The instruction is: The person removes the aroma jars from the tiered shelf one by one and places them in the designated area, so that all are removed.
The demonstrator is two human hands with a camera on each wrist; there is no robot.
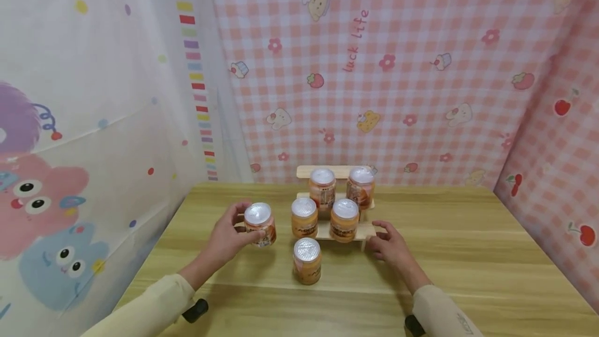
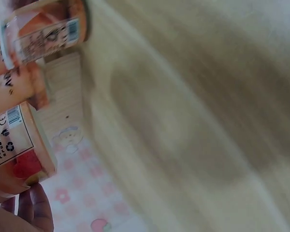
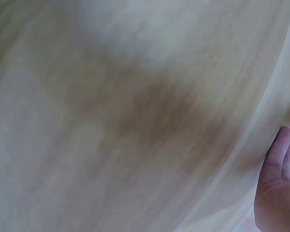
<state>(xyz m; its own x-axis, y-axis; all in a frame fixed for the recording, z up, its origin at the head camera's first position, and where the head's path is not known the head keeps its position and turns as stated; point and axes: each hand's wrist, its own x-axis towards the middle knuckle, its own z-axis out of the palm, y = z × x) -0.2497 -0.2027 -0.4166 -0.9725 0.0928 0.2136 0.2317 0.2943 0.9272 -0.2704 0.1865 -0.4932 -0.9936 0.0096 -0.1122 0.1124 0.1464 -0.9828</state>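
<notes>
My left hand point(image 1: 231, 233) grips an orange-labelled can point(image 1: 260, 225) with a silver lid, thumb on the near side and fingers round the far side. In the left wrist view, the held can point(image 2: 17, 154) shows a barcode and a red fruit picture. It is to the left of a stepped wooden rack point(image 1: 369, 231). Two cans stand on the rack's lower step, among them a left one point(image 1: 304, 218), and two more on a higher step. My right hand point(image 1: 390, 246) touches the right end of the lower step with fairly straight fingers.
Another orange can point(image 1: 307, 261) stands on the wood-grain table point(image 1: 449, 274) in front of the rack. Behind the table hangs a pink checked cloth point(image 1: 421, 98), with a white cartoon-print sheet point(image 1: 117, 134) along the left side.
</notes>
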